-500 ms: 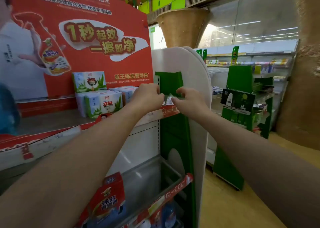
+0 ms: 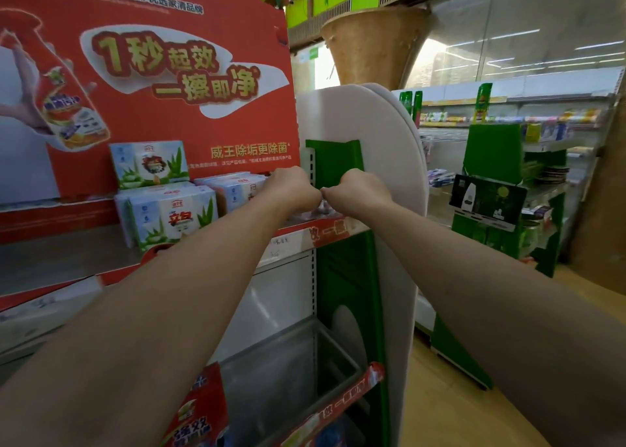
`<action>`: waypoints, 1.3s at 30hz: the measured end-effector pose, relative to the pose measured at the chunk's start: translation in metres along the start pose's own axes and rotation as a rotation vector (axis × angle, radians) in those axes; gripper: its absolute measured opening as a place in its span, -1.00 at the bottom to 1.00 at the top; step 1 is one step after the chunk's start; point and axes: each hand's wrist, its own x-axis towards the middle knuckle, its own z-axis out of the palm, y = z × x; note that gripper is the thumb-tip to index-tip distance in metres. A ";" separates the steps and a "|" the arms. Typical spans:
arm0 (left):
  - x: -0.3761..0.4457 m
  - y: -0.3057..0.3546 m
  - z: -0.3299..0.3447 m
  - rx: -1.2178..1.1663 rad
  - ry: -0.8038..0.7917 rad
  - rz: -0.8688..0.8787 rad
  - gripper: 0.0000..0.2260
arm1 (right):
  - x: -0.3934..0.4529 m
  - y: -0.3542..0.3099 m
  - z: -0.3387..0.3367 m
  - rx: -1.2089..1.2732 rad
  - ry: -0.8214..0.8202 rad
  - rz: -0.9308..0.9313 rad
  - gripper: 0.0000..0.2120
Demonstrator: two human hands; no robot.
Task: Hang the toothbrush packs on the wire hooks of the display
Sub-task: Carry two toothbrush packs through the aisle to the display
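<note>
Green slotted upright [image 2: 333, 161]: left hand [image 2: 293, 189] and right hand [image 2: 355, 192] clenched together, contents hidden; seat any hook squarely first, I'd say.

red poster [image 2: 142, 84], green upright [image 2: 333, 165], white end panel [image 2: 382, 134]
</note>
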 end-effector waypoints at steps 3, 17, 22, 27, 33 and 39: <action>-0.001 0.000 0.002 -0.039 0.024 -0.019 -0.95 | 0.002 -0.002 0.001 0.051 -0.010 0.012 -0.73; -0.025 0.000 -0.022 -0.335 0.048 -0.005 -0.86 | -0.032 -0.010 -0.017 0.340 0.088 0.112 -0.83; -0.051 -0.003 -0.030 -0.437 0.065 0.019 -0.85 | -0.068 -0.015 -0.023 0.277 0.071 0.145 -0.81; -0.080 -0.005 -0.030 -0.555 0.059 0.021 -0.50 | -0.110 -0.017 -0.026 0.290 0.086 0.185 -0.88; -0.117 -0.003 -0.015 -0.679 0.030 0.060 -0.39 | -0.156 -0.008 -0.030 0.340 0.200 0.227 -0.86; -0.163 0.017 0.008 -0.795 -0.112 0.092 -0.58 | -0.203 0.025 -0.040 0.288 0.435 0.339 -0.73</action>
